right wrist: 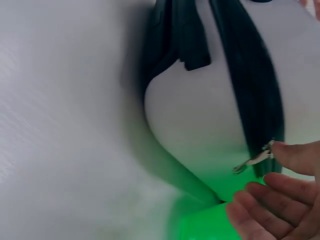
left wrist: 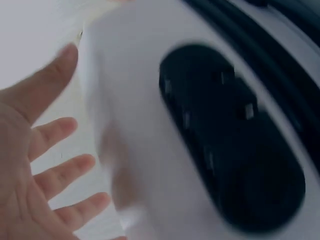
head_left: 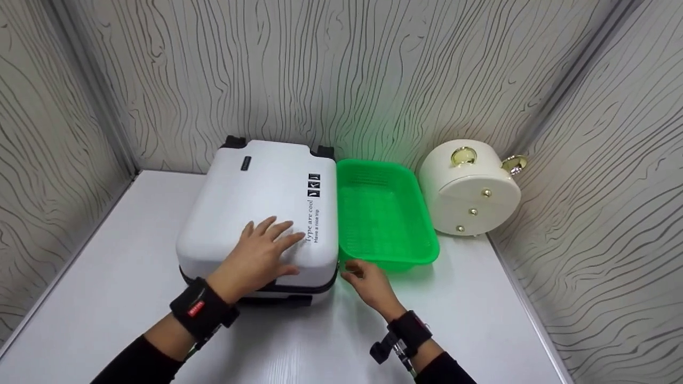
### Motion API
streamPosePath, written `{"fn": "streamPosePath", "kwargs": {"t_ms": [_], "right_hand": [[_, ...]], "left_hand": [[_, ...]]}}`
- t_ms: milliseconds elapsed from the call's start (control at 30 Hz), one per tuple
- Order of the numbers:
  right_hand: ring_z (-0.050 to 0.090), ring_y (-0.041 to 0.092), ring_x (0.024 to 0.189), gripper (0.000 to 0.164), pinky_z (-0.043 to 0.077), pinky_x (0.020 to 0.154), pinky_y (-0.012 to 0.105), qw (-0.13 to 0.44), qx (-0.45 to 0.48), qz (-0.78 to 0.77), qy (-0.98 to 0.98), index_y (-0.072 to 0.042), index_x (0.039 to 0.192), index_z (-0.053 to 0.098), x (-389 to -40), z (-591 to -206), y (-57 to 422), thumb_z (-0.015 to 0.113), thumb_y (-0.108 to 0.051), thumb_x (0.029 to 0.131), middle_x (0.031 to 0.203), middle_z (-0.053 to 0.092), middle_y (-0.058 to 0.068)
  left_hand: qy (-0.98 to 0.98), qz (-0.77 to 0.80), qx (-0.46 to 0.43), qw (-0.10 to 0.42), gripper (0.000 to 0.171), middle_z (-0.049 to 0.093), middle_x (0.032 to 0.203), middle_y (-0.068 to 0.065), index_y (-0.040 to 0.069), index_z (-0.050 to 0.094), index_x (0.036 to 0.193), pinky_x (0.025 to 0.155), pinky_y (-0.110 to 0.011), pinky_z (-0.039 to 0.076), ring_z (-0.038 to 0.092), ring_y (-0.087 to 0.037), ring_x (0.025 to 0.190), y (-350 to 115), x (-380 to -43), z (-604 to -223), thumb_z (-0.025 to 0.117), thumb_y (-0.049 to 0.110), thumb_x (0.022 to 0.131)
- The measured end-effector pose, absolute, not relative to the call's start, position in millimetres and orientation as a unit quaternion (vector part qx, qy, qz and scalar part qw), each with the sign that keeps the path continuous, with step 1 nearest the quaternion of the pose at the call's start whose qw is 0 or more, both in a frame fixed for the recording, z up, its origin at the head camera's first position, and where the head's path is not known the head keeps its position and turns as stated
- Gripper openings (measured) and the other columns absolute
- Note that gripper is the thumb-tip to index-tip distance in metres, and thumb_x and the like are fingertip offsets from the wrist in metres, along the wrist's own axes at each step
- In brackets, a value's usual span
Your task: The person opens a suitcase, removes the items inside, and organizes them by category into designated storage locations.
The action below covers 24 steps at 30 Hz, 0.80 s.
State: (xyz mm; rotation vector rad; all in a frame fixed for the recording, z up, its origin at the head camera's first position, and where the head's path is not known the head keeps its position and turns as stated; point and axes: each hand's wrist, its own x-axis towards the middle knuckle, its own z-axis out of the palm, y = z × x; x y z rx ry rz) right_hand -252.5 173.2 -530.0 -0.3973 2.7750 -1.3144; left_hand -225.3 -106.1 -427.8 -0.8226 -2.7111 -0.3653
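Note:
A white hard-shell suitcase [head_left: 261, 186] lies flat on the table, with a black zipper band [right wrist: 252, 90] around its side. My left hand [head_left: 260, 260] is over the front part of its lid, fingers spread; contact with the lid is unclear. In the left wrist view, a black lock panel [left wrist: 225, 135] is on the suitcase side near that hand [left wrist: 30, 160]. At the front right corner, my right hand [head_left: 368, 282] is beside the zipper. A metal zipper pull [right wrist: 252, 163] sticks out by the thumb tip, with the fingers loosely bent and apart from the thumb.
A green plastic basket [head_left: 424, 213] stands right against the suitcase's right side. Beyond it is a cream round case [head_left: 453, 176] with gold knobs and handles. The white table [head_left: 480, 320] is enclosed by wood-grain patterned walls [head_left: 320, 74] at the back and both sides.

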Motion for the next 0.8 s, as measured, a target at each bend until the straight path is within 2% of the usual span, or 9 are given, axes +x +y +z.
{"fn": "streamPosePath", "kwargs": {"t_ms": [167, 400, 533, 633, 800], "right_hand": [[0.067, 0.026, 0.098, 0.027, 0.054, 0.082, 0.041, 0.011, -0.125, -0.41, 0.903, -0.005, 0.111, 0.069, -257.6, -537.4, 164.8, 0.068, -0.025, 0.092, 0.104, 0.071, 0.009], [0.067, 0.018, 0.083, 0.016, 0.053, 0.068, 0.032, -0.011, -0.142, -0.367, 0.919, -0.008, 0.103, 0.071, -256.1, -533.8, 165.0, 0.066, -0.018, 0.093, 0.093, 0.072, 0.002], [0.063, 0.014, 0.071, 0.006, 0.05, 0.06, 0.03, -0.038, -0.173, -0.287, 0.941, -0.011, 0.092, 0.07, -254.0, -520.4, 167.9, 0.066, -0.014, 0.091, 0.082, 0.069, -0.002], [0.063, 0.015, 0.067, 0.005, 0.05, 0.059, 0.032, -0.059, -0.196, -0.233, 0.951, -0.011, 0.086, 0.068, -252.0, -509.2, 168.5, 0.067, -0.012, 0.091, 0.074, 0.066, -0.004], [0.065, 0.021, 0.067, 0.008, 0.051, 0.057, 0.034, -0.108, -0.241, -0.186, 0.947, -0.01, 0.082, 0.068, -240.9, -501.4, 166.7, 0.069, -0.008, 0.089, 0.072, 0.066, -0.001]], "left_hand": [[-0.935, -0.104, -0.296, 0.164, 0.052, 0.057, 0.133, -0.01, 0.02, 0.063, 0.13, 0.096, -0.067, 0.039, 0.049, -0.039, 0.125, -93.9, -224.0, -433.3, 0.078, 0.037, 0.082], [-0.936, -0.095, -0.294, 0.169, 0.051, 0.059, 0.131, -0.01, 0.02, 0.062, 0.131, 0.094, -0.066, 0.041, 0.054, -0.036, 0.121, -90.1, -222.3, -437.4, 0.076, 0.033, 0.083], [-0.936, -0.095, -0.293, 0.17, 0.051, 0.059, 0.132, -0.01, 0.019, 0.062, 0.132, 0.095, -0.067, 0.04, 0.053, -0.037, 0.121, -89.6, -221.7, -439.2, 0.075, 0.033, 0.085], [-0.938, -0.096, -0.289, 0.168, 0.051, 0.059, 0.132, -0.01, 0.02, 0.061, 0.132, 0.095, -0.067, 0.039, 0.053, -0.036, 0.122, -89.5, -221.9, -438.8, 0.074, 0.033, 0.085], [-0.935, -0.101, -0.291, 0.178, 0.05, 0.061, 0.129, -0.01, 0.019, 0.063, 0.129, 0.094, -0.067, 0.041, 0.055, -0.035, 0.119, -88.7, -222.9, -437.6, 0.076, 0.032, 0.082]]}}
